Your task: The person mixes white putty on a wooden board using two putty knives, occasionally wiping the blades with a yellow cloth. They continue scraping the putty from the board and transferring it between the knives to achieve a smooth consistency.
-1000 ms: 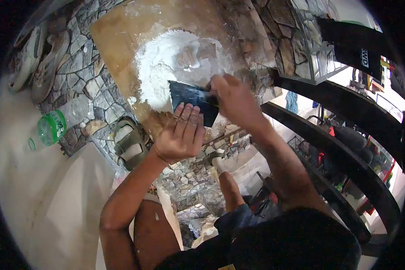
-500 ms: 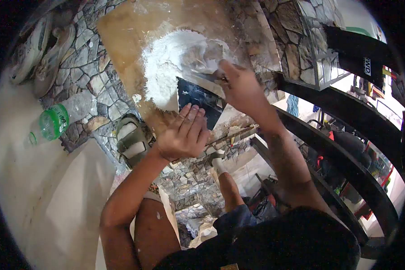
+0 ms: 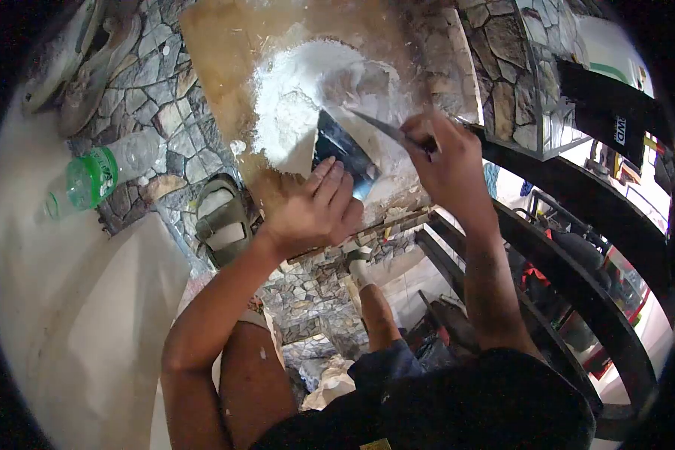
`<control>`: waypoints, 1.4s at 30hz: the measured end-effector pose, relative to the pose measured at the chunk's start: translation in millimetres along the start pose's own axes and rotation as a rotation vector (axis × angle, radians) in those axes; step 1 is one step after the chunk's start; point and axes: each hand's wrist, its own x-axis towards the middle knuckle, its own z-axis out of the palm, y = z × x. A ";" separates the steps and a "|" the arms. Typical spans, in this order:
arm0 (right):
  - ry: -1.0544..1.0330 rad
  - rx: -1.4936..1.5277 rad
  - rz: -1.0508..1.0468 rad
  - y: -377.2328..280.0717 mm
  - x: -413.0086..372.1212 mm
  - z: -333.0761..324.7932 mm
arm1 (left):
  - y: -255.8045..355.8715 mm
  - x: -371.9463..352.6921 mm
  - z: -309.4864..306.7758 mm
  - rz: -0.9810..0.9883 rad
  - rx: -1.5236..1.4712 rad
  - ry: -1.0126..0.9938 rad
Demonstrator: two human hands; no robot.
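A wooden board [image 3: 225, 67] carries a ring of white powder [image 3: 275, 112]. My left hand [image 3: 319, 206] grips the lower edge of a dark, shiny flat plate [image 3: 341, 150], its fingers lying over the plate's face. The plate's upper corner meets the powder. My right hand [image 3: 446, 154] is closed round a thin, dark pointed tool [image 3: 382, 126], which points up and left toward the plate's top corner, a small gap away from it. The tool's handle is mostly hidden in the fingers.
A clear bottle with a green label [image 3: 97, 178] lies at the left on stone-patterned flooring [image 3: 169, 120]. Sandals [image 3: 221, 217] and shoes [image 3: 97, 67] are near the board. Dark curved railings [image 3: 577, 180] run along the right, above cluttered items.
The camera view has shifted slightly. My right hand has moved right and down, drawing the tool away from the powder. The plate, still in my left hand, is now tilted differently.
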 end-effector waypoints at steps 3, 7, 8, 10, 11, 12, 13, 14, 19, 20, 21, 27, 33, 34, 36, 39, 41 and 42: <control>-0.064 -0.039 -0.099 -20.3 -26.2 -2.1 | -6.7 3.5 -6.3 0.032 0.020 -0.016; -0.168 -0.003 -0.025 -39.8 -40.0 6.0 | -4.2 0.7 -9.2 0.066 0.001 0.007; -0.148 0.004 -0.019 -40.2 -39.7 10.6 | -1.9 -0.8 -7.7 0.073 -0.024 0.007; -0.103 0.018 -0.009 -35.4 -34.4 21.4 | -3.9 1.7 -12.4 0.130 0.000 0.028; -0.087 -0.016 -0.018 -28.3 -29.7 27.2 | -5.5 2.7 -14.9 0.161 0.015 0.038; -0.065 -0.015 -0.048 -19.9 -22.6 33.4 | -4.9 3.0 -16.0 0.172 0.010 0.044; -0.044 -0.016 -0.078 -10.5 -14.2 39.8 | -3.2 3.5 -16.9 0.184 0.004 0.051; -0.021 -0.018 -0.108 0.8 -5.4 45.7 | -2.3 4.0 -17.1 0.196 -0.002 0.061; 0.017 -0.010 0.083 45.8 15.5 50.3 | -1.3 1.6 -17.4 0.027 0.002 0.023; 0.076 -0.006 0.099 43.4 13.8 44.9 | -2.8 0.6 -20.3 -0.033 -0.004 -0.020; 0.098 0.040 0.106 34.6 11.2 37.4 | -6.7 -2.2 -19.7 -0.219 -0.083 0.032; 0.193 -0.266 -0.295 44.4 -13.6 41.7 | -49.0 16.1 -56.3 -0.897 -0.296 0.160; 0.173 -0.226 -0.511 20.4 -8.8 42.4 | -53.4 54.8 -52.7 -0.911 -0.549 0.038; 0.178 -0.198 -0.557 15.9 -5.9 40.1 | -54.3 58.5 -47.1 -0.856 -0.514 0.013; 0.204 -0.156 -0.590 15.8 -4.1 37.4 | -61.7 61.2 -29.6 -0.823 -0.441 -0.041; 0.197 -0.173 -0.576 12.0 -3.0 27.6 | -68.0 51.5 -10.1 -0.828 -0.354 -0.105; 0.224 -0.223 -0.458 17.9 -11.8 20.6 | -68.7 44.9 -8.9 -0.908 -0.348 -0.025; 0.261 -0.247 -0.364 23.9 -17.9 20.0 | -69.8 41.5 -11.6 -0.981 -0.384 0.015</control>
